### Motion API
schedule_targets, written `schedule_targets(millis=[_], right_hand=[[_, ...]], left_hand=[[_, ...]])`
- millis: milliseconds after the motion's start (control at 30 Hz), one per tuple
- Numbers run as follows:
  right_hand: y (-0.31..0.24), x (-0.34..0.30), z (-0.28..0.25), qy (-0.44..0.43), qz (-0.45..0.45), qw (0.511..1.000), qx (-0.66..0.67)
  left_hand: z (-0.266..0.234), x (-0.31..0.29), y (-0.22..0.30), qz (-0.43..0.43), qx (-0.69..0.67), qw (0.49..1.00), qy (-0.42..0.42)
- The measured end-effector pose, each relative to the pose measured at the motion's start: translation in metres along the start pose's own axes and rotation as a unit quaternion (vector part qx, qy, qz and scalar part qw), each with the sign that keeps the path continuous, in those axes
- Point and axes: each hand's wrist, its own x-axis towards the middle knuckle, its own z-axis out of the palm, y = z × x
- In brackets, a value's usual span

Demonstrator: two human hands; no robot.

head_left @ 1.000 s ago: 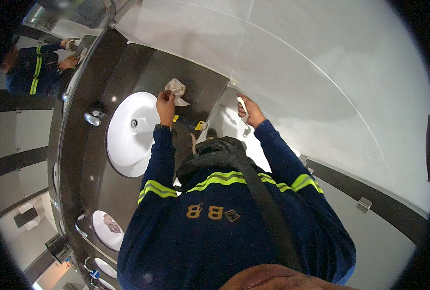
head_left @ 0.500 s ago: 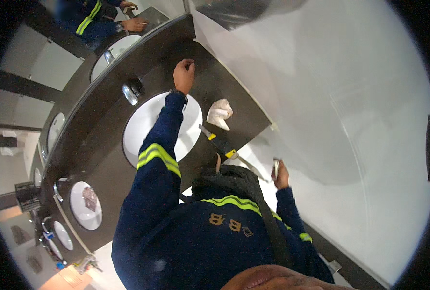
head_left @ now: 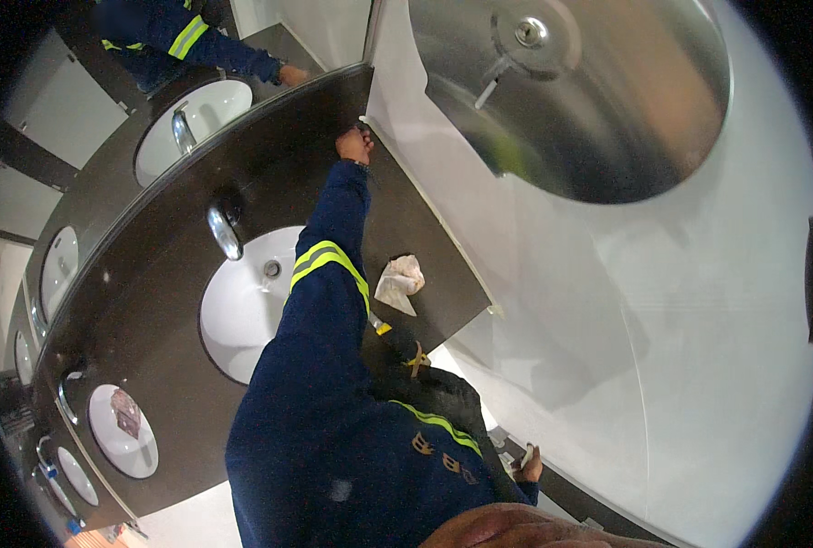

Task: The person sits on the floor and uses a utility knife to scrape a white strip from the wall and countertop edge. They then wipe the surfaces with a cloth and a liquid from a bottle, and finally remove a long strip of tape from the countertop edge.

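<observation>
My left hand point(head_left: 355, 144) reaches across the dark counter to its far corner, where the counter meets the white wall. Its fingers are closed around something too small to make out, close to the pale seam along the wall. Low at my right side, my right hand point(head_left: 529, 466) grips a small pale object point(head_left: 527, 454) whose kind I cannot tell. A crumpled white bag or paper point(head_left: 399, 283) lies on the counter, right of my left forearm. Near my waist, partly hidden by my sleeve, is a yellow-and-black tool point(head_left: 382, 327).
Left of my arm is a white oval sink point(head_left: 233, 315) with a chrome faucet point(head_left: 225, 234). Another sink point(head_left: 146, 457) holds a crumpled reddish-grey thing point(head_left: 126, 413). A round steel dispenser point(head_left: 598, 110) hangs on the right wall. A mirror point(head_left: 78, 137) runs along the left.
My left hand has moved from beside the sink to the counter's far corner by the wall. My right hand has dropped lower. The view has shifted, bringing the steel dispenser more into sight.
</observation>
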Motion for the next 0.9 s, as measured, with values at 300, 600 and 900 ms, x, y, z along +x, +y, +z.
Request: schedule_targets(millis=[300, 600, 900], right_hand=[[0.036, -0.056, -0.029, 0.094, 0.064, 0.993, 0.038], [0.03, -0.066, -0.018, 0.041, 0.038, 0.997, 0.055], [0.044, -0.076, -0.051, 0.113, 0.066, 0.986, 0.101]], left_hand=[[-0.003, 0.01, -0.003, -0.016, 0.002, 1.0, -0.009], [0.008, 0.031, -0.018, 0.006, -0.118, 0.993, 0.025], [0.023, 0.017, -0.037, -0.009, -0.08, 0.99, 0.115]])
